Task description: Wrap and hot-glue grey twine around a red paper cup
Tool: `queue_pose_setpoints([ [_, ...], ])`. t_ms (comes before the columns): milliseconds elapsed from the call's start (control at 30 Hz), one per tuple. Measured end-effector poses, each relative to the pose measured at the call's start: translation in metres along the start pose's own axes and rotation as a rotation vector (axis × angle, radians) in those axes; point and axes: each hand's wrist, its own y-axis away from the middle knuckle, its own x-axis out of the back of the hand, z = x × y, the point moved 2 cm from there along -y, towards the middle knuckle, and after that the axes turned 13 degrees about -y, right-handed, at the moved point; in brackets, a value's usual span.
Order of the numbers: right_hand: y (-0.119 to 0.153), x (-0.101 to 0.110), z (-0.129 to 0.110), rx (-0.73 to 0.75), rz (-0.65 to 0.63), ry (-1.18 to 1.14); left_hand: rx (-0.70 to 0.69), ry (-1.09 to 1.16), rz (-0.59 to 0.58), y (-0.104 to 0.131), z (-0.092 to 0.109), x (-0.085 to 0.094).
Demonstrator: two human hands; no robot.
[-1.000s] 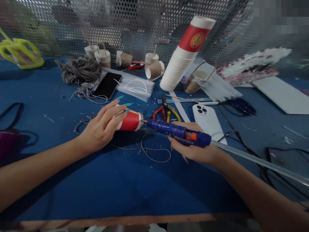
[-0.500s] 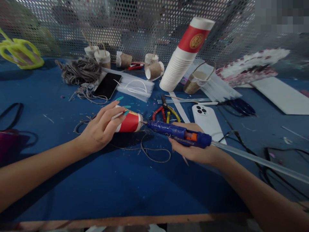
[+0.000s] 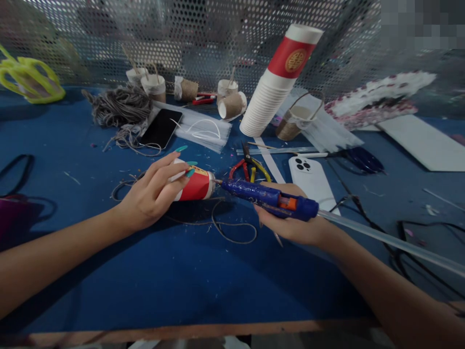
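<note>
My left hand (image 3: 154,191) is closed round a red and white paper cup (image 3: 198,184), which lies on its side with one end facing right. In my right hand (image 3: 290,225) is a blue glue gun (image 3: 254,192) with a long clear glue stick (image 3: 385,238) coming out of its back. The gun's nozzle is at the right end of the cup; whether it touches cannot be made out. Thin grey cord (image 3: 236,242) loops on the blue table below the nozzle.
Beyond my hands are pliers (image 3: 247,157), a white phone (image 3: 314,182), a black phone (image 3: 162,128), a grey cord bundle (image 3: 121,106), a leaning cup stack (image 3: 269,99) and several twine-wrapped cups. Black cables (image 3: 363,213) lie at the right.
The glue gun's nozzle has risen very slightly at the cup's end. My left hand still holds the cup in nearly the same place.
</note>
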Motion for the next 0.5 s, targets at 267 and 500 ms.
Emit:
queue_pose_setpoints([
  [267, -0.0006, 0.0009, -0.0010, 0.011, 0.001, -0.016, -0.038, -0.016, 0.002, -0.0003, 0.0001, 0.0023],
  [500, -0.0007, 0.0005, -0.0045, 0.025, 0.011, -0.032, -0.048, -0.005, 0.012, 0.0014, 0.0005, 0.0024],
])
